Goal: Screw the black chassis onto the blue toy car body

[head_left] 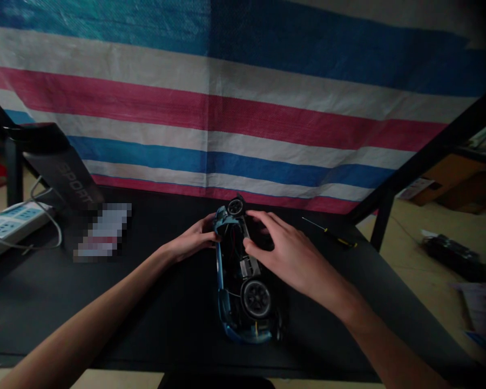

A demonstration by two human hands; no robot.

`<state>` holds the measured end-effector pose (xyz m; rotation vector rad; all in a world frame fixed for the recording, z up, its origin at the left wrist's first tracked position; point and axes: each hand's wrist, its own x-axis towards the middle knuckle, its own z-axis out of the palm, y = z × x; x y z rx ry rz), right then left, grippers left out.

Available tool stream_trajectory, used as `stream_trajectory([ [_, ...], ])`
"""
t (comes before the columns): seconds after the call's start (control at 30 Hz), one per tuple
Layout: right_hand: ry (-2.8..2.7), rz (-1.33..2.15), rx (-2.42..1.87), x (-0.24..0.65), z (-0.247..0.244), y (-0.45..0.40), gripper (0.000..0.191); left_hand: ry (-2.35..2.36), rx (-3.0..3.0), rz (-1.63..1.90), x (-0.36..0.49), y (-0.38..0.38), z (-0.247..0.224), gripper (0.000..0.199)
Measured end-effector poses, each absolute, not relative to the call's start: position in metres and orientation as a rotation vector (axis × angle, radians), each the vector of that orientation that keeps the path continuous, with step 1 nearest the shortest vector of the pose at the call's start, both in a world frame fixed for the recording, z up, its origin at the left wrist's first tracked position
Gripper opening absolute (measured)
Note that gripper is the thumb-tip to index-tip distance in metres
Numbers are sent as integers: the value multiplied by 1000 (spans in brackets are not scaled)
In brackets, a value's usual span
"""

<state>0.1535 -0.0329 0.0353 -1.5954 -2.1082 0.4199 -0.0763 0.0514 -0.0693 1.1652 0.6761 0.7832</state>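
Observation:
A blue model car (222, 286) with black wheels lies tipped on its side on the black table, its wheels turned toward the right. Between its body shell and its grey chassis (250, 267) an open gap shows dark insides and thin wires. My left hand (196, 237) grips the shell at the far end, fingers partly hidden behind it. From the other side, my right hand (279, 243) holds the chassis with thumb and forefinger, between the two visible wheels. A screwdriver (328, 232) with a yellow and black handle lies to the right of my right hand.
At the left stand a dark bottle (67, 167) marked SPORT and a white power strip (12, 227) with a cable. A blurred-out flat item (105, 229) lies beside them. Striped sheeting (235, 113) hangs behind the table (154, 324). A black object (453, 254) lies beyond the right edge.

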Motion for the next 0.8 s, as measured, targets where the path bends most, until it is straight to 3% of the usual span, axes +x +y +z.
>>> stream_trajectory([
  [0.37, -1878, 644, -1615, 222, 28, -36, 40, 667, 1180, 792, -82, 58, -73, 77],
  [0.8, -1203, 964, -1708, 273, -55, -19, 45, 591, 1184, 795, -93, 70, -78, 75],
])
